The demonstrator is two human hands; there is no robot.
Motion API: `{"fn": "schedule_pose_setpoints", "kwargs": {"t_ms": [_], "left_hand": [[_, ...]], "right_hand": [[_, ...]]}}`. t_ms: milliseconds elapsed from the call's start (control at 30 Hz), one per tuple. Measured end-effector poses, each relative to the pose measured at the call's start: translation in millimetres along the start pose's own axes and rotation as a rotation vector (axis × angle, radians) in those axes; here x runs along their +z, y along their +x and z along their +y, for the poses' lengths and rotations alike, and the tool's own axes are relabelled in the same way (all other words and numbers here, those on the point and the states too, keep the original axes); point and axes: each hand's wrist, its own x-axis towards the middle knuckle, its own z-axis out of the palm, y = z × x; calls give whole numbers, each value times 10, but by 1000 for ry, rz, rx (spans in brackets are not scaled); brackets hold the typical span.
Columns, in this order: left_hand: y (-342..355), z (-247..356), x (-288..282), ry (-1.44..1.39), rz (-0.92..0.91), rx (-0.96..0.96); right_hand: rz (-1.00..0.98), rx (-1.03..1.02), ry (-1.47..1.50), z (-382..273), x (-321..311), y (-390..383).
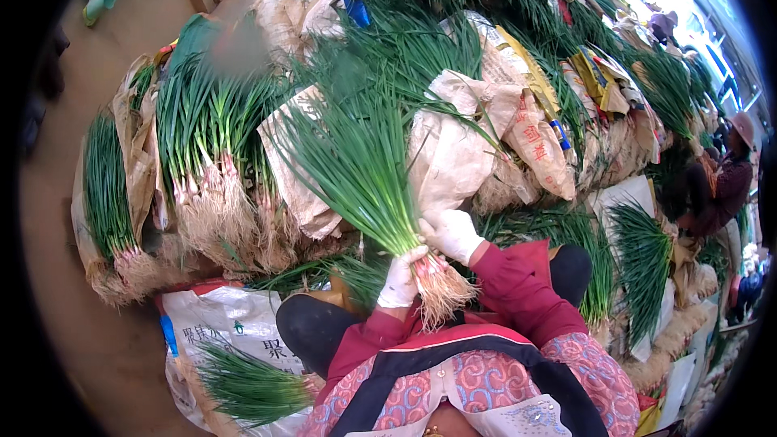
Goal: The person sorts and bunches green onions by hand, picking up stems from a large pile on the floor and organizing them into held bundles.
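A single head-worn fisheye camera looks steeply down, close above the left hand [401, 279] and right hand [450, 233], with the scallion bunch [364, 170] fanning away beyond the grip.

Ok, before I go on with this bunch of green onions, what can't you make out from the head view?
- Left hand: its fingers wrap behind the bunch of green onions, so they are hidden.
- Right hand: palm side hidden behind the bunch.
- Any tie on the bunch: covered by the gloved hands.
- Pale blurred patch over the piled onions: unreadable.
- Person at right: small, bent by the fisheye rim.
- Sack at lower left: cut off by the dark rim.
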Motion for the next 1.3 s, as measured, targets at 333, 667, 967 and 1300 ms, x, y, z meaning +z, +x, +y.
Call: {"fn": "schedule_pose_setpoints", "kwargs": {"t_ms": [333,667,967,1300], "left_hand": [[-214,143,178,-328,-250,22],[-269,172,276,-248,-179,-47],[-290,162,433,-228,-283,-57],[55,21,248,-48,-214,-26]], "right_hand": [[-709,98,-106,915,917,-418],[-247,435,1884,-86,257,-25],[-389,176,67,571,686,-411],[581,378,-42,1655,-561,646]]}}
